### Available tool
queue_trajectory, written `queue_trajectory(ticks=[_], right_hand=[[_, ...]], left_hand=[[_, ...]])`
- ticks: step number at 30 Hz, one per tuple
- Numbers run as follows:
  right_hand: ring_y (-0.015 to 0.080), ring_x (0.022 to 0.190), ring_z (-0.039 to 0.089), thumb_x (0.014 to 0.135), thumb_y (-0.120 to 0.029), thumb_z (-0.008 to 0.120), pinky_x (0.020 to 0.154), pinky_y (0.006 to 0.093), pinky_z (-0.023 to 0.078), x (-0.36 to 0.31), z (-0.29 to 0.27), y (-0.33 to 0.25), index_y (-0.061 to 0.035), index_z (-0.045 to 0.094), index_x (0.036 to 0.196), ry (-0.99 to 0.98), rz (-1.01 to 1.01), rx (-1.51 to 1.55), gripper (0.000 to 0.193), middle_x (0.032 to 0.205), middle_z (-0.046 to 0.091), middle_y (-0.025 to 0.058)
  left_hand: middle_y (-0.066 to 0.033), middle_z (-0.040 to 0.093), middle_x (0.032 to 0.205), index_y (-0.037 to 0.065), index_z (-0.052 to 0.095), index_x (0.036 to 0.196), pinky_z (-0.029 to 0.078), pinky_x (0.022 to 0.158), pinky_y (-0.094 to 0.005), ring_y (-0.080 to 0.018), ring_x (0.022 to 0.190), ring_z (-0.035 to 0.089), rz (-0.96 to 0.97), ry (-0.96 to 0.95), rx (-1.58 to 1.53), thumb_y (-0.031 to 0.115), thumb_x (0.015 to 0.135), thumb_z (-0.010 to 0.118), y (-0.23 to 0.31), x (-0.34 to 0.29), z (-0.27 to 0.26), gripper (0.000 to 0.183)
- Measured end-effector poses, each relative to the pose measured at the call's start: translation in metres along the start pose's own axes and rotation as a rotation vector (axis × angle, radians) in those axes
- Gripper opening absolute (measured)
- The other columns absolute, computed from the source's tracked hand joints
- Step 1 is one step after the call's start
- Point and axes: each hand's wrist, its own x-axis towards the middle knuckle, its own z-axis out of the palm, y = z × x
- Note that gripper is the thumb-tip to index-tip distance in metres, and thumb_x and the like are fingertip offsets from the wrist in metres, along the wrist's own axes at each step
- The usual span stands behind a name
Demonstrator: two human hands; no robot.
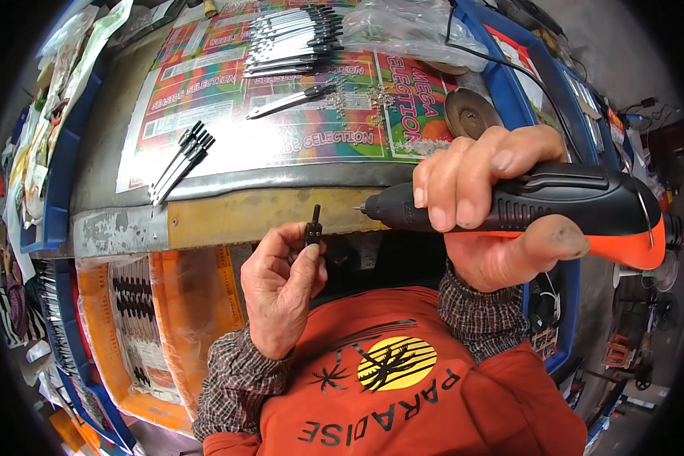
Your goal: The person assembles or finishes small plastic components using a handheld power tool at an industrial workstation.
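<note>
My left hand (283, 285), near the table's front edge, pinches a small black piece (313, 232) with a narrow tip pointing up. Its lower part is hidden by my fingers. In my right hand (494, 197) lies a black electric screwdriver (539, 199), its bit pointing left toward the black piece and apart from it. Beyond my hands, a pile of silver strips with black ends (290, 42) covers the back of the printed sheet (220, 121). One such strip (290, 102) rests alone in front of the pile, and a few more (181, 163) sit at the left.
Tiny screws (376, 99) are scattered on the sheet beside a round brown dish (471, 112). A clear plastic bag (403, 30) and a black cable (501, 57) are at the back right. Below the table's left front stands an orange crate (194, 304) of similar strips.
</note>
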Motion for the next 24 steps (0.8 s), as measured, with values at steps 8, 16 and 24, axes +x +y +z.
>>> queue_trajectory(ticks=[8, 16, 24], right_hand=[[0.0132, 0.053, 0.05, 0.073, -0.06, 0.055, 0.055, 0.0308, 0.043, -0.002, 0.015, 0.004, -0.007, 0.042, 0.096, 0.021, 0.052, -0.026, 0.06, 0.066, 0.048, 0.0008], [0.0138, 0.054, 0.051, 0.075, -0.056, 0.058, 0.055, 0.0303, 0.043, -0.004, 0.023, 0.008, -0.0061, 0.042, 0.096, -0.002, 0.092, -0.035, 0.057, 0.067, 0.049, 0.0015], [0.0147, 0.054, 0.052, 0.074, -0.054, 0.06, 0.055, 0.0313, 0.044, 0.0, 0.02, 0.013, -0.0059, 0.042, 0.098, -0.132, 0.097, 0.036, 0.057, 0.067, 0.05, 0.002]], left_hand=[[-0.0062, 0.055, 0.077, -0.003, 0.052, 0.095, 0.038, 0.043, -0.0186, -0.0075, 0.056, 0.048, -0.124, 0.007, -0.264, 0.004, 0.085, 0.052, -0.015, -0.007, -0.003, 0.013], [-0.0069, 0.056, 0.08, -0.003, 0.053, 0.09, 0.039, 0.044, -0.0202, -0.01, 0.059, 0.05, -0.34, -0.012, -0.438, 0.005, 0.084, 0.054, -0.013, -0.002, -0.004, 0.01], [-0.008, 0.055, 0.067, -0.003, 0.053, 0.087, 0.038, 0.042, -0.0201, -0.0095, 0.051, 0.047, -0.325, 0.023, -0.415, 0.007, 0.085, 0.054, -0.018, 0.0, 0.001, 0.01]])
